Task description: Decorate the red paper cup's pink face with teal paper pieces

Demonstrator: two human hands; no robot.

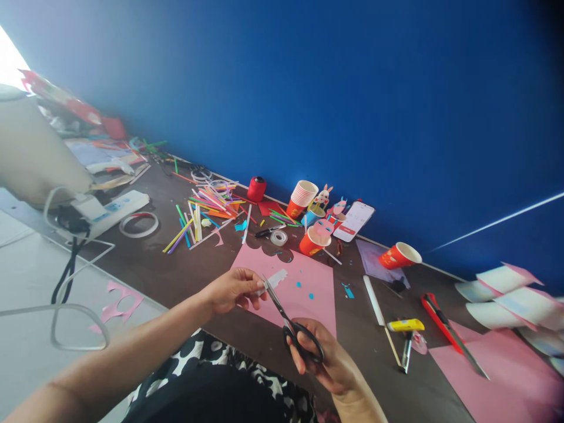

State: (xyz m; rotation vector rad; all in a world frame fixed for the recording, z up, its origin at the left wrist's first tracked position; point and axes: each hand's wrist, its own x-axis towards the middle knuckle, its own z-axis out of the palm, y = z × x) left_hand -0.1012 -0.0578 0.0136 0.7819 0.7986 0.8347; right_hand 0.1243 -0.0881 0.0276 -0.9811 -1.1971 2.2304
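Blue wall (352,88) behind, dark tabletop (171,276) below: the left hand (240,289) pinches a white scrap (276,278) over the pink sheet (317,282); the right hand (326,352) grips the scissors (288,322) by their loops, points so near the left hand that one slip could nick it. Farther out, shoving the sheet could tip the red cup (309,245).

From the person's head, the camera looks forward and down, over the lap (215,348) and across a dark surface (176,282) to a blue wall (352,106). The wide view sits aslant (the line where surface and wall meet drops toward the right), with both hands, left (241,288) and right (324,355), close by, below centre.
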